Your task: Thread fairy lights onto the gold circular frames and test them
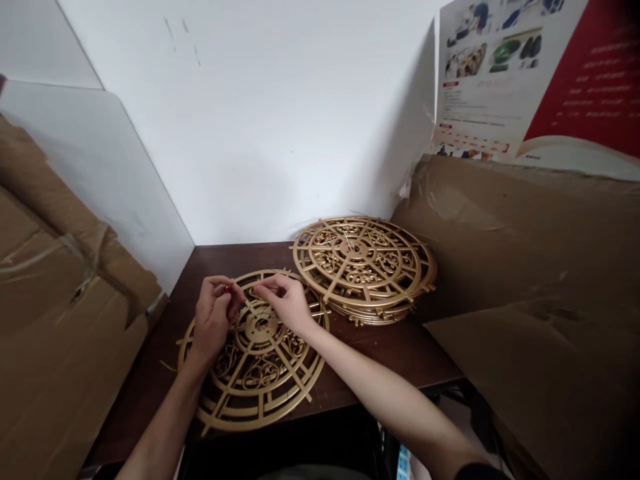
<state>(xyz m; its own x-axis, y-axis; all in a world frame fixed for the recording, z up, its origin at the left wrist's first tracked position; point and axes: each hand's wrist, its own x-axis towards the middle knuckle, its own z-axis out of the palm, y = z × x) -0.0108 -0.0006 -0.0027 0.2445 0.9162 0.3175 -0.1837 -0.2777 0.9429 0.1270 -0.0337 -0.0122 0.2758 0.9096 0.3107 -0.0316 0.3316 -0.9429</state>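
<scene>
A round gold openwork metal panel (261, 339) with spokes, rings and scrollwork lies flat on the dark brown table. Over its upper left part, my left hand (213, 320) is closed, with a small red object (228, 291) showing between the fingers; its kind cannot be made out. Facing it, my right hand (287, 303) pinches thumb and forefinger together above the panel's upper part. Whatever sits in that pinch is too small to name. A thin gold wire end (169, 366) sticks out past the panel's left edge.
A stack of similar gold panels (364, 267) stands at the back right, with loose thin wires on top. Cardboard sheets (55, 300) rise on the left, and a large cardboard piece (525, 267) on the right. A white wall (280, 113) closes the back of the table (350, 373).
</scene>
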